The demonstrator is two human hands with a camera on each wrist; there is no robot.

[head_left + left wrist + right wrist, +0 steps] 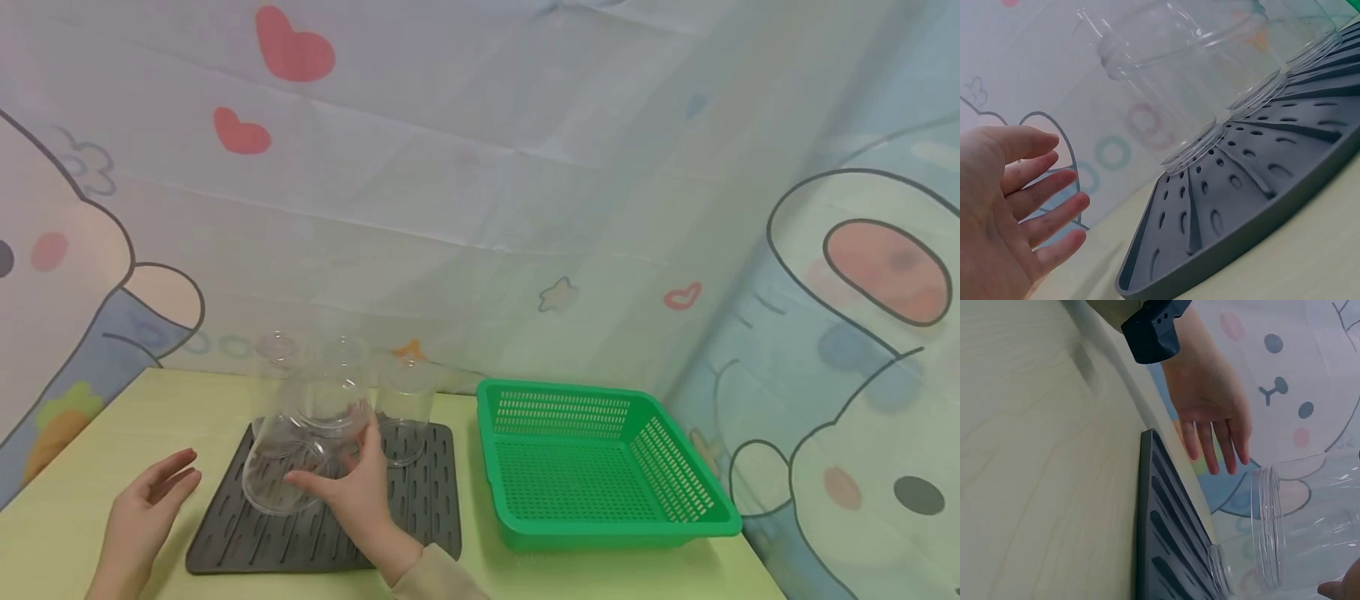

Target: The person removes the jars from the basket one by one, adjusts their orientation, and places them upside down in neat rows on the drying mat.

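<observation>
My right hand point(365, 496) grips a clear jar point(296, 450) over the front part of a dark grey ridged mat point(420, 521). The jar's wide threaded mouth point(1268, 528) faces down toward the mat. Only a fingertip or two of the right hand shows at the edge of the right wrist view. Behind the held jar stand several more clear jars, one of them point(405, 417) at the mat's right back. To the left of the mat, my left hand point(142, 517) hovers with its fingers loosely extended, apart from the jars and holding nothing.
A green perforated plastic basket point(600, 533) stands on the pale yellow table point(67, 533) to the right of the mat. A cartoon-printed cloth point(465, 167) hangs behind the table and along its sides.
</observation>
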